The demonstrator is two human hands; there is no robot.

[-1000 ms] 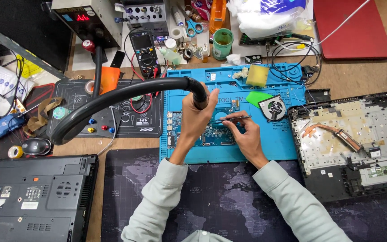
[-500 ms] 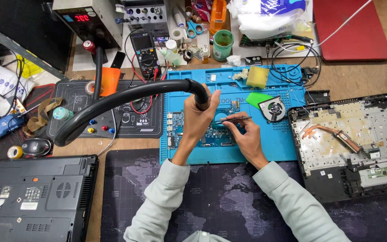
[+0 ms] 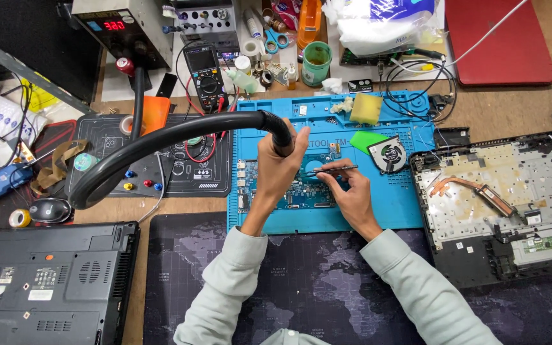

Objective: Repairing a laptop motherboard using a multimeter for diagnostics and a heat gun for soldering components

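My left hand (image 3: pixel 278 167) grips the black nozzle end of a thick black hot-air hose (image 3: pixel 161 144), held just above a blue-green circuit board (image 3: pixel 308 191) on the blue work mat (image 3: pixel 391 204). My right hand (image 3: pixel 351 195) holds thin metal tweezers (image 3: pixel 330 170) whose tips point left over the board, close to the nozzle. The hose arcs left and up to a grey station with a red display (image 3: pixel 122 25). Part of the board lies hidden under both hands.
A small round fan (image 3: pixel 388 154), a green pad (image 3: pixel 364 139) and a yellow sponge (image 3: pixel 365 108) lie on the mat. An opened laptop base (image 3: pixel 499 204) sits right, a closed black laptop (image 3: pixel 46 281) lower left, a multimeter (image 3: pixel 207 76) and tool clutter behind.
The left hand and nozzle have shifted slightly right and closer to the tweezers over the board. The right hand has stayed nearly still.
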